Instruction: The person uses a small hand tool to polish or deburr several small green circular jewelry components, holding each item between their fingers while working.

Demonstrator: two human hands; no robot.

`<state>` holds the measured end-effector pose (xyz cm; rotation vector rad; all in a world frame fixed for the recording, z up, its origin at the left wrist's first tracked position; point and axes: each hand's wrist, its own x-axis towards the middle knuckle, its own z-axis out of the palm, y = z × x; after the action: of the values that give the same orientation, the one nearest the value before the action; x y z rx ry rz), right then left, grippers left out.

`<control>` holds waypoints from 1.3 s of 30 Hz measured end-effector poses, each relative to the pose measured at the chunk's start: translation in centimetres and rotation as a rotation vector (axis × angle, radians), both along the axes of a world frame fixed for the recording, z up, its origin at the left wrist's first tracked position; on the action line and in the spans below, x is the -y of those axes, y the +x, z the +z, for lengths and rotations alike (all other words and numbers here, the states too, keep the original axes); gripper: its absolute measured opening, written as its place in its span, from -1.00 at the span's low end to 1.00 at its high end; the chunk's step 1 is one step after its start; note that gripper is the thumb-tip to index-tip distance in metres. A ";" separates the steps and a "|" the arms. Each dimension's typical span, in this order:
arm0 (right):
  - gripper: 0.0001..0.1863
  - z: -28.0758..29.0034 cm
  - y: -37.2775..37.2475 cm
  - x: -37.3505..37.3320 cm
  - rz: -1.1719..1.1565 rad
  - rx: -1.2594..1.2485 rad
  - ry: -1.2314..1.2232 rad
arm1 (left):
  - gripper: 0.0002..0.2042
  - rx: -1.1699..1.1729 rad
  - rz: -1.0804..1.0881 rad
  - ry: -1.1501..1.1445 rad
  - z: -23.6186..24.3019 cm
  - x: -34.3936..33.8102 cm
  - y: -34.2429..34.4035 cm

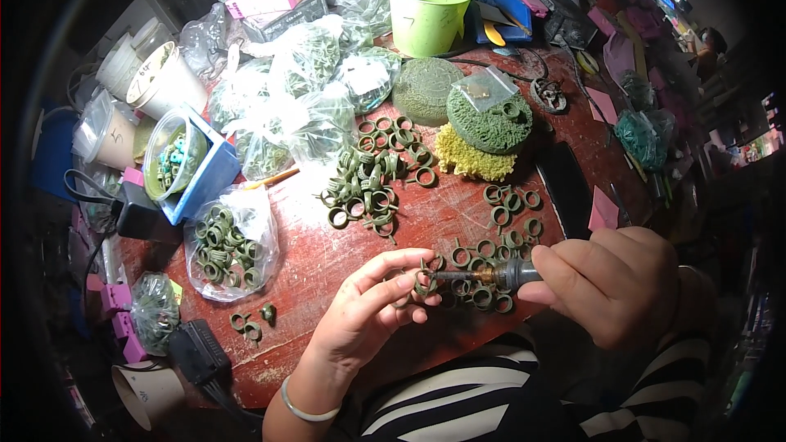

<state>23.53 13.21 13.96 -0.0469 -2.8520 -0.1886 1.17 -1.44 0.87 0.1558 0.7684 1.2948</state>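
Observation:
Between the thumb and fingers of my left hand [364, 303] is a small dark green ring [424, 281], partly hidden by the fingertips. My right hand [610, 282] is closed around the handle of a soldering iron [495, 272], held nearly level. Its thin metal tip points left and reaches the ring; whether it touches cannot be made out. Loose green rings [485, 247] lie beneath and around the iron. Farther off, a heap of similar rings [364, 184] sits mid-table. A clear plastic bag [266, 241] holding more rings lies left of my left hand.
Round green textured pads [427, 92] and a yellow sponge-like piece [475, 155] stand beyond the rings. A dark phone-like slab [565, 188] lies at right. Filled plastic bags [307, 127], a lime bucket [430, 16] and tubs [168, 82] crowd the back and left. Three small pieces [252, 330] lie near the left edge.

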 end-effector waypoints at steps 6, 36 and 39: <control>-0.70 0.5 0.7 -0.3 -0.062 -0.066 -0.056 | -0.63 0.095 -0.006 0.020 -0.3 0.3 -0.6; -0.64 -13.0 0.3 1.5 -0.333 -0.334 -0.630 | -0.60 0.159 0.044 -0.059 0.0 0.1 -1.2; -0.64 -13.1 0.4 1.5 -0.339 -0.328 -0.629 | -0.60 0.164 0.042 -0.055 0.0 0.1 -1.2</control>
<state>23.96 11.70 0.85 -0.6233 -2.4418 0.5962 0.01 -1.52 0.87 -0.0109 0.6692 1.3070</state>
